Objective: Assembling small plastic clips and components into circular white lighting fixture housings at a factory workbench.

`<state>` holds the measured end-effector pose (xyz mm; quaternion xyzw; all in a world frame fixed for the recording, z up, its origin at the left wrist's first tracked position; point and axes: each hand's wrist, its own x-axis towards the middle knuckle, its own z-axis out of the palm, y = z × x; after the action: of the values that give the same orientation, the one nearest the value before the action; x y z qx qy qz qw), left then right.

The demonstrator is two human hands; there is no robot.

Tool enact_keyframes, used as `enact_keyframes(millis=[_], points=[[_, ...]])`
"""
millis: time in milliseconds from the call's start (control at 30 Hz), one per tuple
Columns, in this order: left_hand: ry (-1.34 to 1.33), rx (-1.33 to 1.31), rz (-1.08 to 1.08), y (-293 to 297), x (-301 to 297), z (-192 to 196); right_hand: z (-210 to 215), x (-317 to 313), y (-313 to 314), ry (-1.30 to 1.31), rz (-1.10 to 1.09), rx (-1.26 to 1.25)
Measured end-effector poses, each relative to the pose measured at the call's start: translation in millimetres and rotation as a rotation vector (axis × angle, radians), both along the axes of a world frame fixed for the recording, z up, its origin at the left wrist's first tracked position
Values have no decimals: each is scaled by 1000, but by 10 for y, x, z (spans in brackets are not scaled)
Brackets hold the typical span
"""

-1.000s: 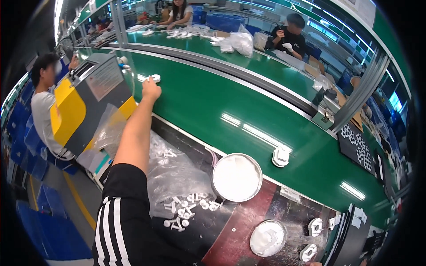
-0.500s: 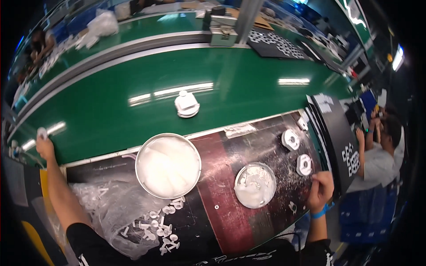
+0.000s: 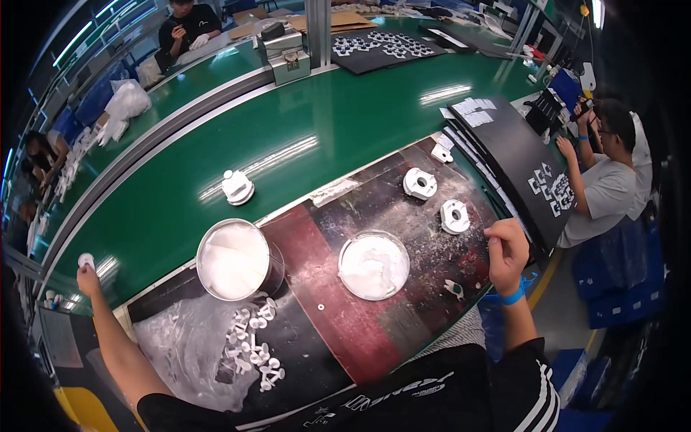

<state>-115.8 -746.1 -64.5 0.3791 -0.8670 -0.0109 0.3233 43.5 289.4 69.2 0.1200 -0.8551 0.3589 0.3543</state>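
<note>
My left hand (image 3: 88, 281) reaches far out to the left over the green surface. It is closed on a small round white plastic part (image 3: 86, 260), held up by the fingertips. My right hand (image 3: 508, 253), with a blue band at the wrist, hovers by the right edge of the dark worktop with its fingers curled in; whatever they hold, if anything, is hidden. Nearest to it are two white ring-shaped parts, one close (image 3: 455, 217) and one farther (image 3: 419, 184). A white assembled piece (image 3: 237, 189) with a knob stands on the green surface.
A deep round tub (image 3: 276, 268) of white paste and a shallow dish (image 3: 404, 279) of white material stand mid-worktop. White stemmed pieces (image 3: 252, 345) lie beside a clear plastic bag (image 3: 176, 338). Black boards (image 3: 515, 137) are stacked at right; a co-worker (image 3: 612, 169) sits beyond.
The whole view has turned, so the worktop's things appear farther left and higher. My left hand still grips the round white part; my right hand stays curled near the ring-shaped parts.
</note>
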Motion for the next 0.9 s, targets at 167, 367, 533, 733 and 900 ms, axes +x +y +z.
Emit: enact_keyframes(millis=[167, 367, 533, 733, 900], points=[[467, 446, -495, -65, 305, 789, -132, 16, 223, -32, 63, -237], [496, 825, -887, 3813, 739, 2231, -214, 521, 249, -180, 103, -512], [416, 986, -1158, 5904, 1822, 2212, -312, 711, -82, -421, 458, -588], [214, 1396, -1208, 7715, 2352, 1553, 6, 494, -316, -695, 907, -649], [326, 1560, -1103, 8323, 2541, 1444, 19, 442, -58, -911, 966, -730]])
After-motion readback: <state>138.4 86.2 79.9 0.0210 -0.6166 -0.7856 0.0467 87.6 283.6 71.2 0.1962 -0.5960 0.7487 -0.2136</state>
